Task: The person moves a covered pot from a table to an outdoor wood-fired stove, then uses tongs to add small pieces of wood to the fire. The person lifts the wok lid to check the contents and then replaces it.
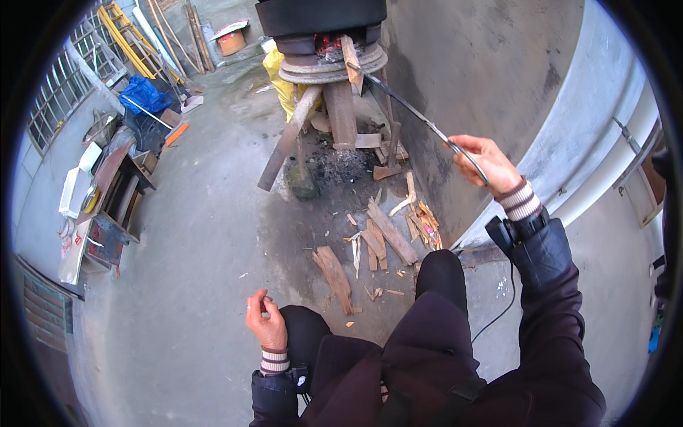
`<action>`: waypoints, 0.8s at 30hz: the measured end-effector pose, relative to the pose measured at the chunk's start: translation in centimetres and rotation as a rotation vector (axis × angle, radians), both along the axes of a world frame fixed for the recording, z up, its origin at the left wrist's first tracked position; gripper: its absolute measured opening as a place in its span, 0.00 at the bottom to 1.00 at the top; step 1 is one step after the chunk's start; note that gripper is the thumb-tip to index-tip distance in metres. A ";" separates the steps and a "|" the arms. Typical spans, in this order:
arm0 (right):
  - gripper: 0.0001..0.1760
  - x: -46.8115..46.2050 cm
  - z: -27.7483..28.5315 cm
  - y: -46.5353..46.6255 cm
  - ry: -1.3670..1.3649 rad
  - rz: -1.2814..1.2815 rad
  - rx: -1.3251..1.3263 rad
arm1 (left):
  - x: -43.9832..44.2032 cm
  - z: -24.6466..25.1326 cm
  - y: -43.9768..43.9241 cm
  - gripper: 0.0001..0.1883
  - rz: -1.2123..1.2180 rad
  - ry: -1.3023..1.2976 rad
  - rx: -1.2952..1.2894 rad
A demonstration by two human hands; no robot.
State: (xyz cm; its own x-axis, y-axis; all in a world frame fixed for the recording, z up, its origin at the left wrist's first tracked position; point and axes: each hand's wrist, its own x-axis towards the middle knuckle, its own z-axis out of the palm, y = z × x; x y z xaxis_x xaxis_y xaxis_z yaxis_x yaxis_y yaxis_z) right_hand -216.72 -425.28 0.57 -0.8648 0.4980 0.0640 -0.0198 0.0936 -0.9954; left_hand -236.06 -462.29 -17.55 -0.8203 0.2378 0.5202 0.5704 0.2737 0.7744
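My right hand (483, 163) is closed around the handle end of long metal fire tongs (405, 104). Their far tip touches a split piece of firewood (352, 61), which sticks out of the stove mouth at a slant. Red embers (324, 42) glow inside the blackened stove (293, 45), beneath a large dark pan (320, 16). Beside my left knee, my left hand (267, 323) hangs with loosely curled fingers, and no object shows in it. Split firewood (392, 232) and splinters lie on the ground before my knees.
An axe (388, 169) leans near the stove's foot, by scattered ash (341, 163). A thick pipe (291, 139) slants out from the stove. The wall (453, 96) rises close on the right. At left stand a cluttered wooden bench (109, 195) and a yellow ladder (125, 40).
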 end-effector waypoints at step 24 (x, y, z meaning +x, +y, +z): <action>0.18 -16.4 -1.6 9.6 -0.066 -0.232 0.179 | -1.6 -0.3 -4.2 0.07 0.196 -0.053 -0.082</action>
State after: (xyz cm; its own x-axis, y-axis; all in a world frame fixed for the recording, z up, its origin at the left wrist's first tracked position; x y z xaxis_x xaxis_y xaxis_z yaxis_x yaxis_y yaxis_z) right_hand -233.09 -415.64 -1.04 -0.7346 0.6685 0.1161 0.0864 0.2618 -0.9612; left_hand -237.66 -466.53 -17.89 -0.8806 0.1109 0.4606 0.4592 0.4390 0.7722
